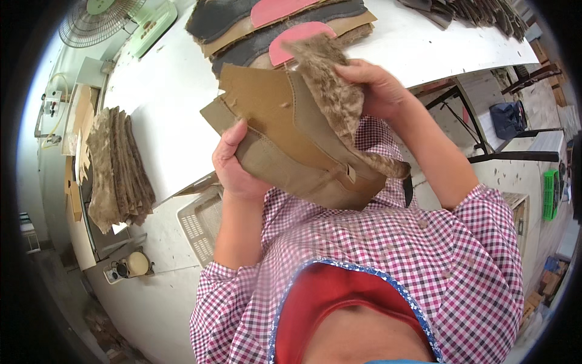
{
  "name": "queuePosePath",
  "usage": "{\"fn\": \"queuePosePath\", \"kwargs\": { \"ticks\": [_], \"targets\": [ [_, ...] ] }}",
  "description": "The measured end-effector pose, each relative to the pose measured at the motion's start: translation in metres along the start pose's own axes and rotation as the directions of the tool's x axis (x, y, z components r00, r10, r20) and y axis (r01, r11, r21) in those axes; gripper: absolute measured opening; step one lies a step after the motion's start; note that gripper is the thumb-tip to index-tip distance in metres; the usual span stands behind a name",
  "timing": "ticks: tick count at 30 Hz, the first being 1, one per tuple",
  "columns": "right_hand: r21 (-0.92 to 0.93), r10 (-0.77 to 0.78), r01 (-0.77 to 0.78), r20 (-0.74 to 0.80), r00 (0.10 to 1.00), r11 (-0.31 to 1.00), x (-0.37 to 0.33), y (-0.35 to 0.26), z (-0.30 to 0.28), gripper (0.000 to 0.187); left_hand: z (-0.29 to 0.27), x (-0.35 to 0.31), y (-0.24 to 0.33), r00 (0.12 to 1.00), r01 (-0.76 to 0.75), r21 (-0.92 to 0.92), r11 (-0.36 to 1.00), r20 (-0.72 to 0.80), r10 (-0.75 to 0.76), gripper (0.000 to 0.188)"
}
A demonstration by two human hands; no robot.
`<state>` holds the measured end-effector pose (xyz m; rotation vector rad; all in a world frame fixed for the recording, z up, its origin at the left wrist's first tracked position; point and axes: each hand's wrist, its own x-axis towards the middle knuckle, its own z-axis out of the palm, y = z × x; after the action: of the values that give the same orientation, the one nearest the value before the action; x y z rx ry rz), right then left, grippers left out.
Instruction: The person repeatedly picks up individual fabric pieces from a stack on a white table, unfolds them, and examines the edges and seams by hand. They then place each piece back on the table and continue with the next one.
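A tan and olive leather boot upper (pixel 285 136) with stitched seams is held up in front of my chest, tilted. My left hand (pixel 239 161) grips its left edge, thumb on the face of the leather and fingers behind. A strip of brown mottled fur (pixel 330 85) lies along the upper's right side. My right hand (pixel 379 88) pinches that fur between thumb and fingers, above the leather. Fur also shows at the upper's lower right end; whether it is joined to the leather there I cannot tell.
On the white table (pixel 170 103), dark and tan boot pieces (pixel 233 27) with pink patches lie at the far side. Fur pieces (pixel 118 170) are stacked at left, near a green fan (pixel 100 18). A plastic basket (pixel 200 221) sits below the table edge. More dark pieces (pixel 473 18) lie far right.
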<state>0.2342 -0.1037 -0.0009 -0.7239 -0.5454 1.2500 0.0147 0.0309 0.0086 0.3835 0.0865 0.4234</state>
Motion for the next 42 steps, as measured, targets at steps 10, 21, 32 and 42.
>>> {"fn": "queuePosePath", "kwargs": {
  "ticks": [10, 21, 32, 42],
  "targets": [
    [-0.505, 0.003, -0.131, -0.245, 0.969, 0.853, 0.009, 0.028, 0.020, 0.023, 0.010, -0.008, -0.032, 0.997, 0.070, -0.028, 0.997, -0.019, -0.070, 0.043],
    [-0.944, -0.676, 0.327, 0.263, 0.689, -0.034, -0.055, 0.012, 0.068, 0.028, 0.022, -0.009, -0.014, 0.996, -0.070, -0.064, 0.995, -0.062, 0.066, 0.044],
    [-0.946, -0.554, 0.284, 0.154, 0.818, 0.156, -0.066, 0.010, 0.084, 0.016, 0.021, -0.019, -0.016, 0.975, -0.181, 0.230, 0.956, -0.084, 0.204, 0.047],
    [-0.938, -0.671, 0.335, 0.193, 0.716, 0.087, -0.059, 0.028, 0.069, 0.013, 0.020, -0.015, -0.025, 0.983, -0.131, 0.429, 0.894, -0.061, 0.174, 0.044]
  ]
}}
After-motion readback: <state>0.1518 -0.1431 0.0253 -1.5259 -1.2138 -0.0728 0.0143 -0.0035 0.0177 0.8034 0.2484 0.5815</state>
